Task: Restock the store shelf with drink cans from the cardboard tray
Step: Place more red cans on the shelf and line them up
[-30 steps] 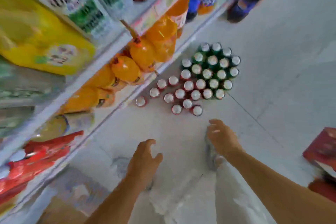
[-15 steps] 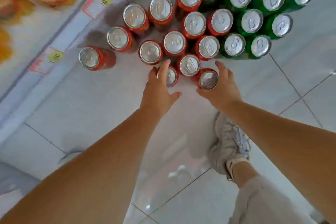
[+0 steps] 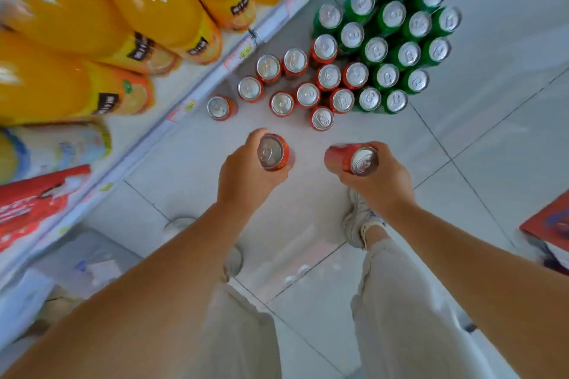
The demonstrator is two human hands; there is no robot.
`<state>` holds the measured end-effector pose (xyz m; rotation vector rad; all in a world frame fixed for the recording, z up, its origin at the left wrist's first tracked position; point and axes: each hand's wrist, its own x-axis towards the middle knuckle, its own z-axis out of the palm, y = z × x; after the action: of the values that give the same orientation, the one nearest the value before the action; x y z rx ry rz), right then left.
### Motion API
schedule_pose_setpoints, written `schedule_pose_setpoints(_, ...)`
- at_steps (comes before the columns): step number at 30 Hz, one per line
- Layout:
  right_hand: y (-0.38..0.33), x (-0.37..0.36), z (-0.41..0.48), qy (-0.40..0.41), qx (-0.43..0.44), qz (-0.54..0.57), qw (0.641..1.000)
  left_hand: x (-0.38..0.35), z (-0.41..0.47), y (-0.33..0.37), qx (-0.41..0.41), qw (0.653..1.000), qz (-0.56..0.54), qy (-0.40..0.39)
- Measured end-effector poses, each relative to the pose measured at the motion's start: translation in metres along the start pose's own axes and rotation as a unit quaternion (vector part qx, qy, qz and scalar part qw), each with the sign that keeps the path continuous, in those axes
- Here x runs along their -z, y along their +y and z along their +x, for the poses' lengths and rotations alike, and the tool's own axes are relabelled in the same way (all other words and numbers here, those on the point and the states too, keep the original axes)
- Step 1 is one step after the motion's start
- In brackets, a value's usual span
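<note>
My left hand [image 3: 246, 177] grips a red drink can [image 3: 272, 152] held upright above the floor. My right hand [image 3: 380, 177] grips a second red can [image 3: 354, 160], tilted with its top toward me. Beyond them, several red cans [image 3: 308, 95] stand on the white tiled floor by the shelf base. A block of green cans [image 3: 391, 40] stands just right of the red ones. No cardboard tray shows under the cans.
The store shelf edge [image 3: 197, 92] runs diagonally at the left, with large orange juice bottles [image 3: 107, 24] and red packs [image 3: 37, 203] on it. A red box [image 3: 551, 224] sits at the right edge. My legs and shoes stand on the tiles [image 3: 462, 138] below.
Both hands reached down to the nearest red cans, closed round one each and lifted them off the floor. The view has pulled back up from the cans.
</note>
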<state>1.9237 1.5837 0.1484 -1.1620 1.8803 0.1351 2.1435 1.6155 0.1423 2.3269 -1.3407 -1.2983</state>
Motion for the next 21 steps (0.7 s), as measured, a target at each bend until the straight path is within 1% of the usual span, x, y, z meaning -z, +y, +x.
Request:
schedule_pose_setpoints(2,-0.045,0.036,-0.057,-0.004,0.038,0.015,0.999,0.062,-0.039,0.028,-0.017,1.000,-0.019,0.019)
schedule_pose_setpoints(5,-0.123,0.094,-0.141,0.000,0.097,0.031,0.995,0.164,-0.100,0.074,-0.052,0.994,-0.067,0.068)
schedule_pose_setpoints(9,-0.230,0.164,-0.259,0.021,0.202,0.065,0.977,0.295,-0.187,0.123,-0.132,0.972,-0.125,0.147)
schedule_pose_setpoints(11,-0.271,0.189,-0.316,0.044,0.256,0.102,0.960,0.351,-0.228,0.138,-0.161,0.962,-0.138,0.169)
schedule_pose_setpoints(13,-0.304,0.209,-0.371,0.063,0.291,0.134,0.945,0.401,-0.266,0.147,-0.190,0.948,-0.149,0.206)
schedule_pose_setpoints(16,-0.343,0.233,-0.435,0.090,0.360,0.185,0.910,0.462,-0.320,0.159,-0.217,0.927,-0.171,0.252)
schedule_pose_setpoints(19,-0.376,0.252,-0.481,0.070,0.419,0.227,0.876,0.503,-0.368,0.168,-0.244,0.900,-0.191,0.305)
schedule_pose_setpoints(21,-0.396,0.263,-0.502,0.053,0.468,0.225,0.853,0.523,-0.397,0.175,-0.270,0.867,-0.215,0.359)
